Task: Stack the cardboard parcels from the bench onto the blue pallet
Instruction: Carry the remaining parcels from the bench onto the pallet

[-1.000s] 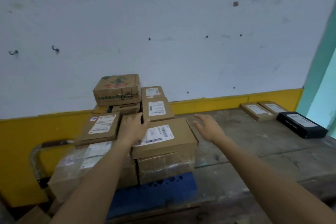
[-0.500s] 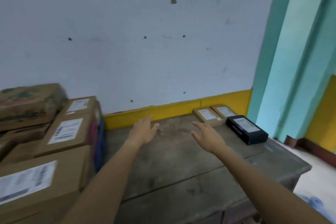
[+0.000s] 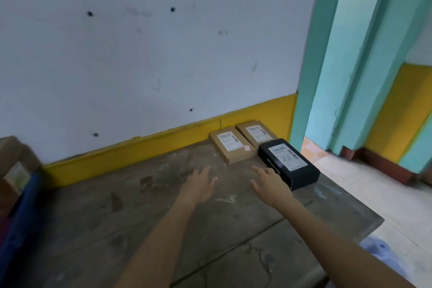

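Left hand [image 3: 201, 186] and right hand [image 3: 271, 186] empty, fingers spread over table [image 3: 117, 229]; right hand overlaps black parcel [image 3: 294, 163] at 1 o'clock; blurred parcel [image 3: 16, 161] cut off, 9 o'clock.

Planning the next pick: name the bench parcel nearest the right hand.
The black parcel, beside the right hand; the two brown parcels lie farther back by the wall.

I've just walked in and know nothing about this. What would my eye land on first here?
Two bare arms stretch out over the grey bench, the left hand and right hand both open and empty. Just past the right hand lies a black box with a white label. Behind it, by the yellow strip, lie the near parcel and the far parcel.
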The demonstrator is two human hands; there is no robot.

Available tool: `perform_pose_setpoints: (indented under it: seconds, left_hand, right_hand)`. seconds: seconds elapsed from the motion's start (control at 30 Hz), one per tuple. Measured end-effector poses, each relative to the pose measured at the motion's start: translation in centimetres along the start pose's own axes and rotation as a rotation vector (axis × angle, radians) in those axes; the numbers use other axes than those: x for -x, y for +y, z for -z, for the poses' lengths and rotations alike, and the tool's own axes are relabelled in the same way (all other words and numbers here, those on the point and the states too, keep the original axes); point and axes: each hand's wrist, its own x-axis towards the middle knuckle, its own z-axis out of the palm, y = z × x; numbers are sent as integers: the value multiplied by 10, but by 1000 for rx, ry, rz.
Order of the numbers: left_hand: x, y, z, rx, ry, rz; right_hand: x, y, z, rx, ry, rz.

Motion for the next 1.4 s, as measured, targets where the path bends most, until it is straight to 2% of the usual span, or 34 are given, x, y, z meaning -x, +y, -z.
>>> perform_pose_setpoints:
  seconds: [0.2, 0.37, 0.5, 0.67, 0.97, 1.23, 1.4]
  left_hand:
    - [-125, 1, 8, 32, 46, -24]
    - [-220, -9, 1, 18, 19, -29]
    - [-270, -12, -16, -28, -18, -58]
    - [-317, -16, -31, -90, -27, -67]
    - [-356, -19, -48, 98, 35, -75]
    - [-353, -23, -51, 248, 36, -86]
    - [-335, -32, -52, 346, 45, -27]
  right_hand:
    - [-87, 12, -20, -38, 57, -121]
    - [-150, 15, -53, -138, 15, -203]
    - [-180, 15, -76, -278, 61, -230]
    - [-207, 17, -89, -328, 121, -324]
    - [-229, 18, -102, -334, 155, -444]
    - [-222, 18, -99, -412, 110, -431]
    - [-201, 15, -100, -466, 109, -395]
